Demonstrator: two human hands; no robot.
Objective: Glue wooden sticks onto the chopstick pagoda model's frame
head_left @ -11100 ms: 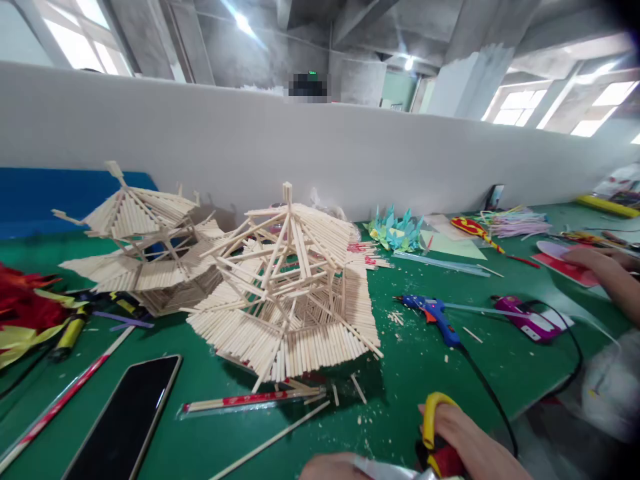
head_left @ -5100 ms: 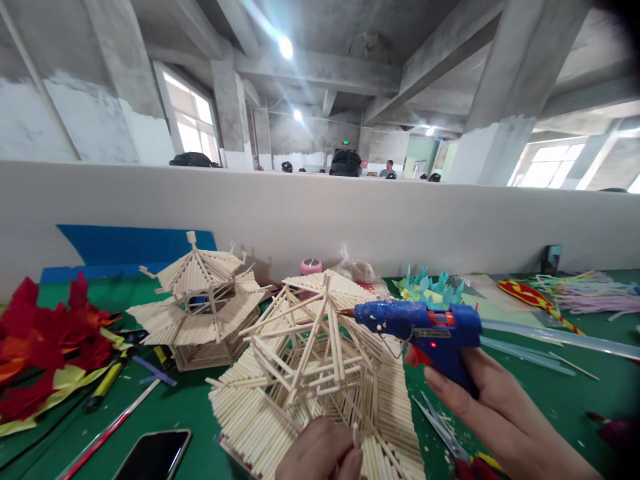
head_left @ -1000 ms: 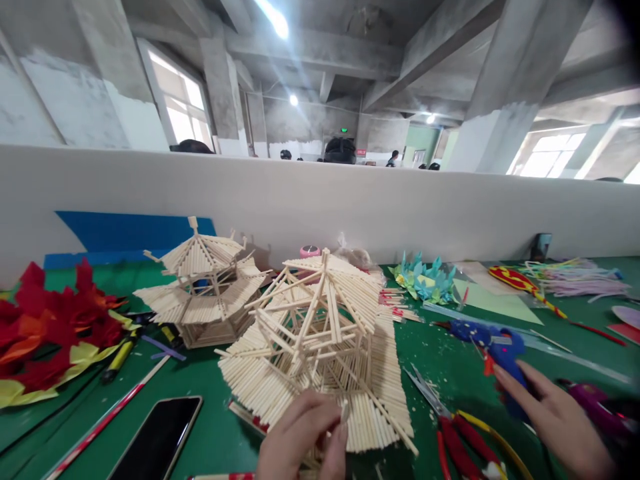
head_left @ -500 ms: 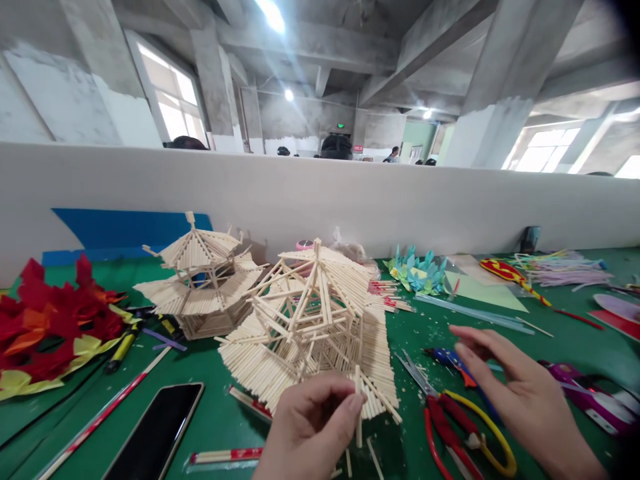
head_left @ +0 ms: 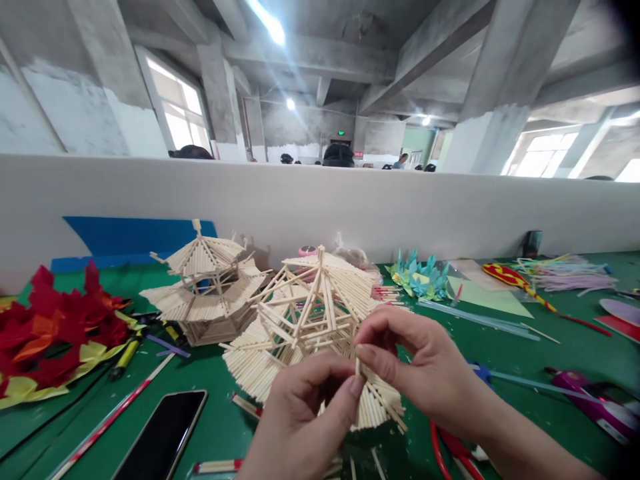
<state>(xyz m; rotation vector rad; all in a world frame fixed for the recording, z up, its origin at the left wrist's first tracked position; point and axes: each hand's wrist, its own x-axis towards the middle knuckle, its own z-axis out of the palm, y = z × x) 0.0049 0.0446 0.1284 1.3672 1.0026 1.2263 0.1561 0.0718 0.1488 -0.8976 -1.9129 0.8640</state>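
My left hand (head_left: 311,412) pinches a short pale wooden stick (head_left: 358,368) upright between thumb and forefinger. Coming in from the right, my right hand (head_left: 423,357) closes its thumb and fingertips at the top end of that stick. Directly behind both hands stands a pavilion model (head_left: 350,280) built of thin sticks; part of its tiered roof is covered and part is open framework. My hands hide some of its lower front edge. A second, more fully covered stick pavilion (head_left: 207,257) stands behind it to the left.
A phone (head_left: 163,433) lies front left, near red paper leaves (head_left: 55,327). Red-handled cutters (head_left: 445,447) are partly under my right forearm. A purple tool (head_left: 595,400) lies far right. Blue paper petals (head_left: 420,277) sit before the white partition (head_left: 320,207).
My right hand has moved left from above the cutters to the top of the stick, its fingers closing there. My left hand keeps the stick in nearly the same place.
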